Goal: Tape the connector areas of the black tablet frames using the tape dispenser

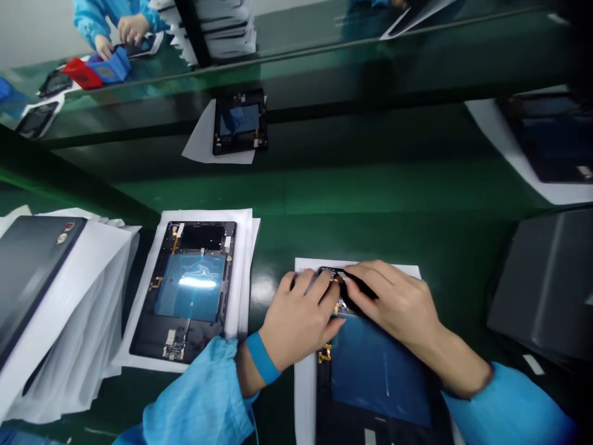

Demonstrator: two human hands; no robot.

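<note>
Low and right of centre in the frame, the left hand (301, 318) and right hand (393, 303) meet over the top edge of an open tablet (375, 371) lying on a white sheet (303, 383). The left fingers press flat on it; the right fingers pinch something thin and dark, too small to identify. The hands hide the tablet's upper end, and the frame's bottom edge cuts off its lower end. A second open tablet (188, 290) lies left of centre on stacked sheets. In the upper left, another person's hands (127, 31) are partly cut off.
</note>
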